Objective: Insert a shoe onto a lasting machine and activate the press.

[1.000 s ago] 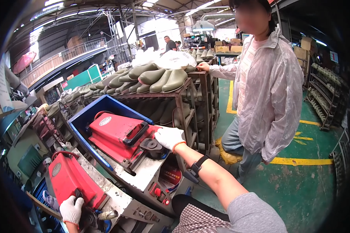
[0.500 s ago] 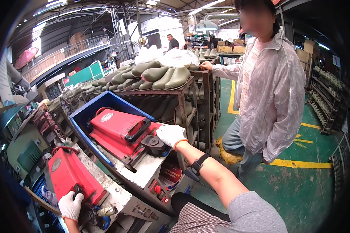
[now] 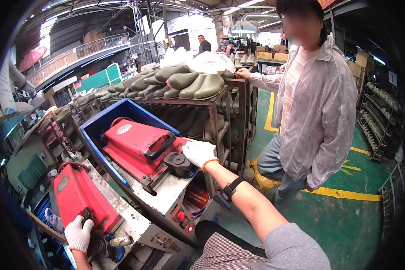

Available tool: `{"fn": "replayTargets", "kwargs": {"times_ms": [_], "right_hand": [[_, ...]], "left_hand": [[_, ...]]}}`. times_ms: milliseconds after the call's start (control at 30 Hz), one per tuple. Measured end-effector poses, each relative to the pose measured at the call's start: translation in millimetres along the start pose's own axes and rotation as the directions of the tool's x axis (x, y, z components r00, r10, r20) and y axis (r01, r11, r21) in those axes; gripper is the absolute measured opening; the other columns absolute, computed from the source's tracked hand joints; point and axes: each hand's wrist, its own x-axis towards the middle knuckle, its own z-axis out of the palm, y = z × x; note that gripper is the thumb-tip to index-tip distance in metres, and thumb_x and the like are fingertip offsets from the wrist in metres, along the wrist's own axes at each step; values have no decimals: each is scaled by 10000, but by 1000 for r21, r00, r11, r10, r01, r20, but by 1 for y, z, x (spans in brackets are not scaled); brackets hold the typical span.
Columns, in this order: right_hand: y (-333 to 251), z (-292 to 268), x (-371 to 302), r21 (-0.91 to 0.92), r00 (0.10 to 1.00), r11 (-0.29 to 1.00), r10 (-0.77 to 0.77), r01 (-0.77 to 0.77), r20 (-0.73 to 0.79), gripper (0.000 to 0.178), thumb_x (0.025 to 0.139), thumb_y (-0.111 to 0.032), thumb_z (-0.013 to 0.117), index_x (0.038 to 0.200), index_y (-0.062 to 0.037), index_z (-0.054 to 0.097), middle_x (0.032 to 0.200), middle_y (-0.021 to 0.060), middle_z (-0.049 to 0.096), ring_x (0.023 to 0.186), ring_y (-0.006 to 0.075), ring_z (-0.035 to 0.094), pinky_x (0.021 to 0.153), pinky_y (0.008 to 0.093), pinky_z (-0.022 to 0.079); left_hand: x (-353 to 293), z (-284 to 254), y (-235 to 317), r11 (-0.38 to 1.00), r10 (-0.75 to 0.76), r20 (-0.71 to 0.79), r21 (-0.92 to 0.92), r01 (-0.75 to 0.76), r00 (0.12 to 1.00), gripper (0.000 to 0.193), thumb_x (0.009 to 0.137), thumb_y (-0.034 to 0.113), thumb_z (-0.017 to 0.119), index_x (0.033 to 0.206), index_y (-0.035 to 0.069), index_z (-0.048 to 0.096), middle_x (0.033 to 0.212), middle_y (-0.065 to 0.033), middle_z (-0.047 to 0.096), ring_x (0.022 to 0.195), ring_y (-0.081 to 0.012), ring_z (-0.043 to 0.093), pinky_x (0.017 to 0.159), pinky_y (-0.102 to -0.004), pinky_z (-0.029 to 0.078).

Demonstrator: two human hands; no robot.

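"So, where is the near red machine (image 3: 85,191) sitting?"

"It is sitting at the lower left, on a worn white bench (image 3: 141,225), with its long top sloping down toward the wearer."

"And what is the left hand (image 3: 79,234) doing?"

"It is wearing a white knit glove and gripping a dark handle (image 3: 86,213) at that machine's near end. The fingers are curling partway on the left and the thumb is lying on the right. How firmly it is pressing, I cannot tell."

"How is the right hand (image 3: 201,154) resting?"

"It is reaching to the second red machine (image 3: 139,144), well apart from the left hand. Its gloved fingers are touching a red edge on the right side, just beside a round black knob (image 3: 179,161). The fingertips are partly hiding, so I cannot tell whether it is gripping or lying loose."

"What is surrounding that second machine?"

"A blue tub (image 3: 125,107) is enclosing its far end, and a red button (image 3: 181,216) is sticking out of the panel below."

"And farther out?"

"Olive footwear (image 3: 207,86) is lying along a brown rack (image 3: 218,96) behind the tub. To the right, a person in a thin pale jacket (image 3: 319,99) is standing on the green floor (image 3: 238,234), one hand resting at the racks."
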Motion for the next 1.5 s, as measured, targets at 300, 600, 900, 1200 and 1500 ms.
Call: {"fn": "replayTargets", "kwargs": {"times_ms": [300, 600, 900, 1200, 1500], "right_hand": [[4, -21, 3, -147, 982, 987, -33, 61, 186, 510, 1028, -485, 436, 1077, -114, 782, 1110, 195, 766, 989, 404, 736, 829, 531, 568], [25, 22, 18, 353, 982, 935, -45, -24, 185, 534, 1091, -499, 429, 1290, -84, 700, 1141, 200, 766, 977, 436, 734, 814, 523, 559], [9, -9, -15, -105, 997, 991, -81, 81, 5, 422, 1062, -438, 452, 1003, -131, 736, 880, 148, 767, 835, 401, 739, 767, 532, 576], [-43, -82, -103, 340, 950, 940, -135, 33, 281, 637, 939, -427, 712, 1484, -124, 579, 1198, 200, 754, 1087, 386, 733, 942, 440, 581], [-42, -62, 28, 300, 890, 890, -410, 343, 198, 401, 992, -306, 654, 1294, -46, 691, 1308, 198, 692, 1193, 323, 688, 1010, 409, 533]], "left_hand": [[-8, -21, 42, 939, 53, -51, -337, -67, 997, 482, 918, 324, 734, 1315, 62, 656, 1288, -168, 678, 1210, -316, 652, 1059, -420, 504], [3, -44, 120, 933, 257, -91, -238, -271, 962, 632, 901, 444, 710, 1413, 97, 575, 1419, -185, 583, 1354, -393, 549, 1145, -492, 432], [78, 32, 216, 795, 587, -22, -172, -582, 809, 692, 852, 365, 759, 1442, 56, 571, 1477, -264, 543, 1335, -449, 560, 1124, -504, 475], [109, 85, 252, 674, 733, -93, -42, -738, 674, 674, 749, 262, 835, 1347, 57, 601, 1445, -239, 517, 1337, -455, 529, 1086, -526, 466], [151, 49, 274, 816, 564, -251, 26, -577, 787, 704, 779, 339, 834, 1402, 128, 584, 1583, -294, 405, 1313, -476, 535, 1044, -549, 507]]}}
